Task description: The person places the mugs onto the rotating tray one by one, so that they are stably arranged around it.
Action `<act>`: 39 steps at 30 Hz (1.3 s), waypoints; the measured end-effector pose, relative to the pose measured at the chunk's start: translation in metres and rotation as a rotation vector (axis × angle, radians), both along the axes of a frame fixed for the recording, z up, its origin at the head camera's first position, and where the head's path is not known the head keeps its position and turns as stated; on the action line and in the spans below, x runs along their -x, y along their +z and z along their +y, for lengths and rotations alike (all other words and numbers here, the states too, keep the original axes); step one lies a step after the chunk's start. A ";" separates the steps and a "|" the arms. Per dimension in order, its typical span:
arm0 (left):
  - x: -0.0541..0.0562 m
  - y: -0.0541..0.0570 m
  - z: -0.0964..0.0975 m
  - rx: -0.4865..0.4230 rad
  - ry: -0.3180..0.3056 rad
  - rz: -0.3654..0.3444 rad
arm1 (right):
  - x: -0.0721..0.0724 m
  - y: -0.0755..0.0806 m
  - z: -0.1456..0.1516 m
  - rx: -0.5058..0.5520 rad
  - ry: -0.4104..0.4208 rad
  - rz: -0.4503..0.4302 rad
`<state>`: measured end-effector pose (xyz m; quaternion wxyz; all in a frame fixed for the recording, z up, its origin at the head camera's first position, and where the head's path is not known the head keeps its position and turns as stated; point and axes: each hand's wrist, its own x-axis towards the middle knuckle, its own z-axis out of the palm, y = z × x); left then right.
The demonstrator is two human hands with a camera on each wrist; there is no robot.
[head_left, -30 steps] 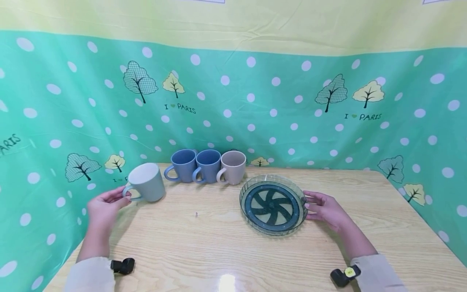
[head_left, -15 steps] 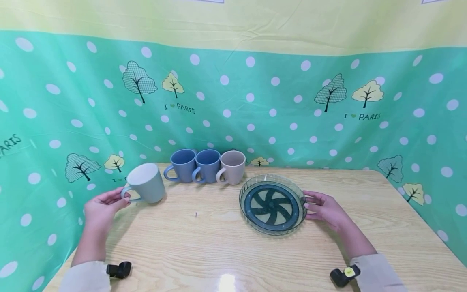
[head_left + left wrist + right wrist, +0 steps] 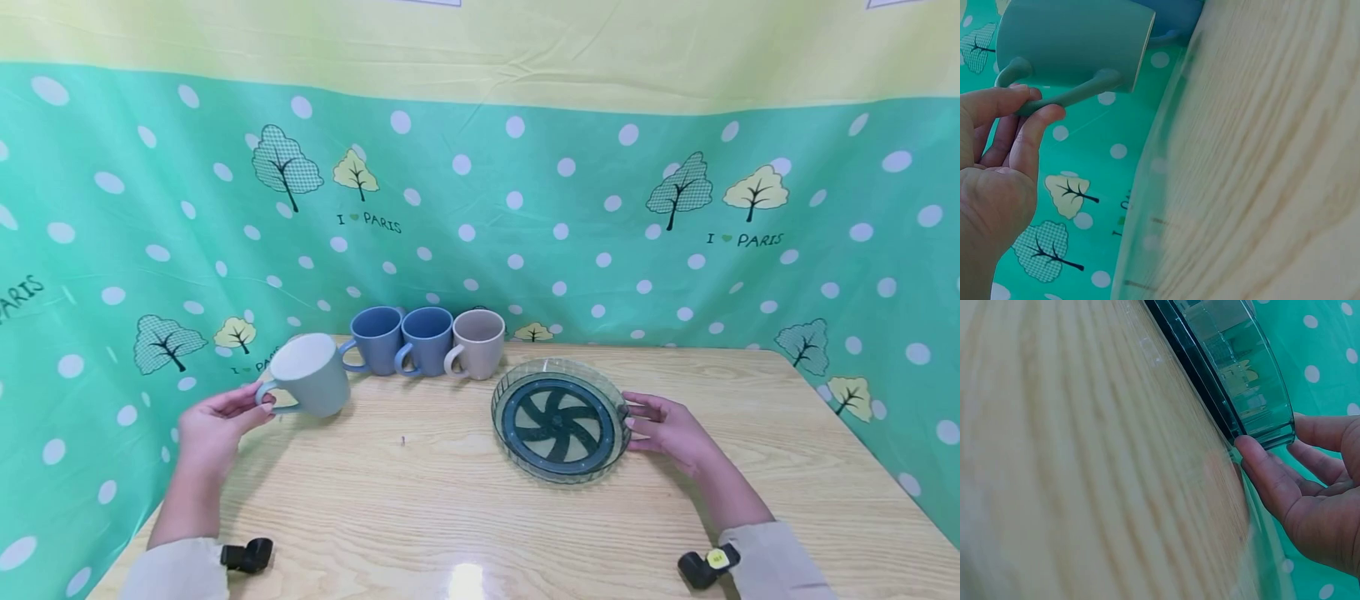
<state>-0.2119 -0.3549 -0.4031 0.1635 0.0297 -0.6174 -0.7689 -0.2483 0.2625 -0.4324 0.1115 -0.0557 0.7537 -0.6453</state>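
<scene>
My left hand [image 3: 213, 429] pinches the handle of a pale blue-grey mug [image 3: 318, 383], thumb and fingers meeting on it. The mug is slightly tilted, and in the left wrist view the mug [image 3: 1072, 44] is seen from its side, handle toward the hand. At the right, my right hand [image 3: 675, 433] holds the rim of a round transparent green tray [image 3: 502, 433] with a dark pinwheel pattern in its base. Close up in the right wrist view, the digits lie at the tray's ribbed side wall [image 3: 1250, 381]. Part of the wall there is covered by them.
Two blue mugs [image 3: 378, 346] and a pinkish-grey mug [image 3: 480, 346] stand in a row at the back of the wooden table [image 3: 420, 517], handles to the left. A tiny dark speck [image 3: 402, 440] lies mid-table. A green dotted curtain [image 3: 517, 225] hangs behind.
Held by its handle, the pale mug first shifted barely, then moved a little right toward the row of mugs. The right hand and tray stay in place.
</scene>
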 end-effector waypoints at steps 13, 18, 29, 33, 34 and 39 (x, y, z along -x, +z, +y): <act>0.004 0.003 0.009 0.065 -0.029 0.039 | 0.004 -0.004 0.002 -0.005 -0.018 -0.008; 0.004 0.005 0.014 0.082 -0.057 0.050 | 0.003 -0.004 0.001 -0.010 -0.015 -0.006; 0.007 0.008 0.024 0.054 -0.105 0.135 | 0.003 -0.004 0.003 -0.006 -0.010 0.003; 0.008 0.008 0.027 0.057 -0.116 0.147 | 0.002 -0.004 0.003 -0.004 -0.011 0.002; 0.008 0.008 0.028 0.062 -0.118 0.147 | 0.002 -0.004 0.003 -0.004 -0.009 0.004; 0.007 0.012 0.034 0.094 -0.129 0.152 | 0.002 -0.004 0.002 0.002 -0.008 0.006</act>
